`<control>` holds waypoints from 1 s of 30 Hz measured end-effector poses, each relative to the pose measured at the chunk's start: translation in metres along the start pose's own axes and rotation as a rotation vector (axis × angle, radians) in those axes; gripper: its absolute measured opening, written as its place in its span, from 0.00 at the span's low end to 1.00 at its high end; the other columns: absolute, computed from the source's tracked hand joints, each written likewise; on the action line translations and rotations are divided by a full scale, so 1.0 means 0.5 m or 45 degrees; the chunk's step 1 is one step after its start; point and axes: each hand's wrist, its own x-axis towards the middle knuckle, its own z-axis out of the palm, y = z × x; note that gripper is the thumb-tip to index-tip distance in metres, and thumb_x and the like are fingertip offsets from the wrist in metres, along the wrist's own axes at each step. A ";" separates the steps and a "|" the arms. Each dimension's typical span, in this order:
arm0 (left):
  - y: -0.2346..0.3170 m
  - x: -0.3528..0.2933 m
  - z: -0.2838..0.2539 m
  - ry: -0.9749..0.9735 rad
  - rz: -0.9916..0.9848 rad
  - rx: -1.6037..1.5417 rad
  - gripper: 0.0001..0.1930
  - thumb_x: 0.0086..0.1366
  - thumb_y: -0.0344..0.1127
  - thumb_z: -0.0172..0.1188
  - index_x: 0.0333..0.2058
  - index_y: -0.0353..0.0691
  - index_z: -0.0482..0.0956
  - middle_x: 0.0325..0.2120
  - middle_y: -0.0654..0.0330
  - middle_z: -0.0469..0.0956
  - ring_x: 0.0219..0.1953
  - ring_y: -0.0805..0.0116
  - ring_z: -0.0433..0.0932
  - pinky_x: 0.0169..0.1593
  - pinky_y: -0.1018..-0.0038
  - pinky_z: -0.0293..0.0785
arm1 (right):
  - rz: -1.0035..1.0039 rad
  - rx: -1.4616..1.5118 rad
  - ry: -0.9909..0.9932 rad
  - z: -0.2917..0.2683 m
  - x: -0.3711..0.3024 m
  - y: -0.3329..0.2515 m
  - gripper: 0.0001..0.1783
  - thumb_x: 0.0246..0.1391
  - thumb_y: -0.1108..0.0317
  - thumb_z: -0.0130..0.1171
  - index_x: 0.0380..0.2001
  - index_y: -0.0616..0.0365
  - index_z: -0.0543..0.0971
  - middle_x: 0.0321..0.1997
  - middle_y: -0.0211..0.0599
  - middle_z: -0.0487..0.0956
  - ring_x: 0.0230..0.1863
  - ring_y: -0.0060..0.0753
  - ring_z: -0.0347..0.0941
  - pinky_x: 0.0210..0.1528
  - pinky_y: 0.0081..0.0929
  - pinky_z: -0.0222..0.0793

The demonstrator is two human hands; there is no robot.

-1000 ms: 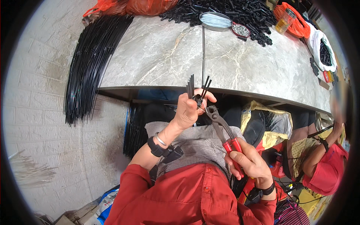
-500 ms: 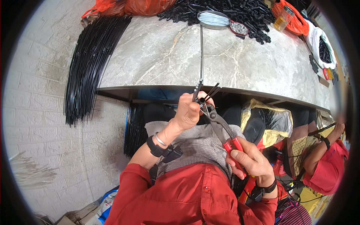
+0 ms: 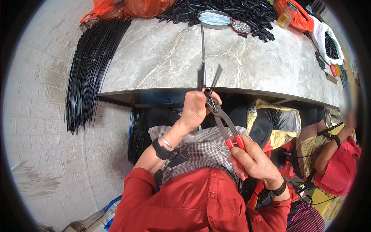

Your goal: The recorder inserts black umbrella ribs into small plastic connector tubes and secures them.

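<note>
My left hand (image 3: 194, 109) is closed around a bundle of thin black rods (image 3: 201, 77), whose blurred ends stick up past the fingers in two groups. A small dark fitting (image 3: 208, 92) shows at the base of the rods, partly hidden by my fingers. My right hand (image 3: 253, 158) grips the red handles of a pair of pliers (image 3: 224, 121). Their dark jaws are up against the fitting, beside my left thumb; what lies between the jaws is too small to make out.
The marble-patterned table (image 3: 154, 58) carries long black rods (image 3: 92, 69) at left. At its back lie a pile of black tubes (image 3: 239, 11), an oval tray of thin pale pieces (image 3: 214, 19) and a round dish (image 3: 241, 27). Another person's arm (image 3: 328, 152) is at right, near a yellow sack (image 3: 284, 141).
Both hands have risen slightly, and the pliers have shifted a little up and left. The black rods stand more upright and are blurred by motion. The whole view has shifted slightly.
</note>
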 end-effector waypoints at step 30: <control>0.025 -0.031 0.025 0.145 0.110 -0.020 0.46 0.57 0.78 0.31 0.26 0.35 0.77 0.11 0.70 0.66 0.11 0.83 0.60 0.16 0.84 0.51 | -0.288 -0.749 0.242 0.021 -0.014 0.044 0.13 0.63 0.64 0.45 0.41 0.63 0.62 0.19 0.41 0.72 0.19 0.39 0.72 0.23 0.34 0.66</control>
